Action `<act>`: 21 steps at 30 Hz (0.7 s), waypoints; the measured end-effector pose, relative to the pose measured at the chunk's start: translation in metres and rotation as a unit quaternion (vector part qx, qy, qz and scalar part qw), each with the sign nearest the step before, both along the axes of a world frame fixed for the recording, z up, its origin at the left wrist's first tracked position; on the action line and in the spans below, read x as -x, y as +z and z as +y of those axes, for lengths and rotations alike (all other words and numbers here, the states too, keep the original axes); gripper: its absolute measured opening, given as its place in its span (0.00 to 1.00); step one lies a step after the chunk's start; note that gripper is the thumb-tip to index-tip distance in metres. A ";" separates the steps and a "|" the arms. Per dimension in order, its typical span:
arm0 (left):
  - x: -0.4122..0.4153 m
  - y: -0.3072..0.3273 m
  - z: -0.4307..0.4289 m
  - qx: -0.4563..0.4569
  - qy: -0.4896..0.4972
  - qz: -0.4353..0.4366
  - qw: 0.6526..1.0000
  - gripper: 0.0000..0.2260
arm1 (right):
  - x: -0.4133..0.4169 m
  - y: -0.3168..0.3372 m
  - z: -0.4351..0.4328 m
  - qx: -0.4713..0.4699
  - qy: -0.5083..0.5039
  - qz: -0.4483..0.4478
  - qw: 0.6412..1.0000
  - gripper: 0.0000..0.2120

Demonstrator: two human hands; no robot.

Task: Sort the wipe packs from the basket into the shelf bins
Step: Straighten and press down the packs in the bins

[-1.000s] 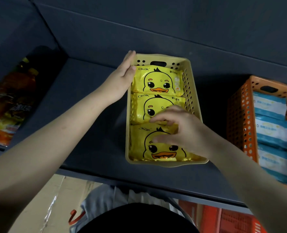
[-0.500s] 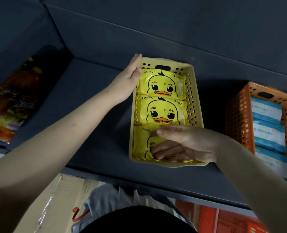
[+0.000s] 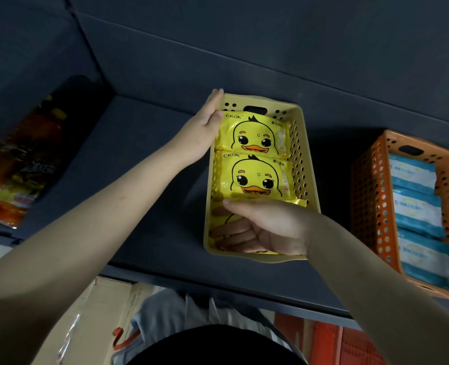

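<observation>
A yellow perforated bin (image 3: 306, 164) stands on the dark shelf (image 3: 144, 143). It holds three yellow duck wipe packs in a row: the far pack (image 3: 255, 133), the middle pack (image 3: 255, 177), and a near pack (image 3: 218, 214) mostly hidden under my right hand (image 3: 265, 230). That hand lies inside the bin's near end, fingers stretched leftwards and pressing on the near pack. My left hand (image 3: 202, 133) rests flat with straight fingers against the bin's left wall near its far corner.
An orange perforated bin (image 3: 371, 196) with blue-and-white wipe packs (image 3: 415, 212) stands to the right on the same shelf. Orange snack bags (image 3: 20, 177) lie in the left compartment. Below the shelf edge are a cardboard box (image 3: 94, 320) and red crates (image 3: 328, 341).
My right hand has gone from fingertips on the near pack to lying flat across it, lower in the bin. The left hand stays on the bin's left wall.
</observation>
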State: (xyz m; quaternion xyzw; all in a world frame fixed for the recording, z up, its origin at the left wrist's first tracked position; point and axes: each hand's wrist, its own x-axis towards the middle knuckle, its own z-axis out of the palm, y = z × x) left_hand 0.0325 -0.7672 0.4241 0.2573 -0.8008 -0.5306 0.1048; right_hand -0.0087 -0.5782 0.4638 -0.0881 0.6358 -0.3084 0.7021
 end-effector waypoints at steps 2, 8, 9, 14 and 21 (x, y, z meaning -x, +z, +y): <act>0.001 0.000 0.000 -0.003 -0.001 0.000 1.000 0.23 | 0.003 0.003 0.000 0.008 0.003 -0.013 1.000 0.22; -0.001 0.000 -0.002 -0.002 -0.006 0.005 1.000 0.22 | 0.026 0.011 0.019 0.048 -0.031 0.036 0.998 0.18; -0.001 -0.001 -0.001 -0.003 -0.006 0.006 1.000 0.22 | 0.024 0.009 0.022 0.049 -0.050 0.038 0.997 0.17; -0.002 -0.002 -0.002 -0.002 -0.009 0.007 1.000 0.23 | 0.018 0.002 0.028 0.048 -0.070 0.064 0.994 0.13; -0.001 -0.002 -0.004 -0.005 -0.014 0.007 1.000 0.23 | 0.031 0.004 0.016 0.201 -0.022 0.456 0.867 0.18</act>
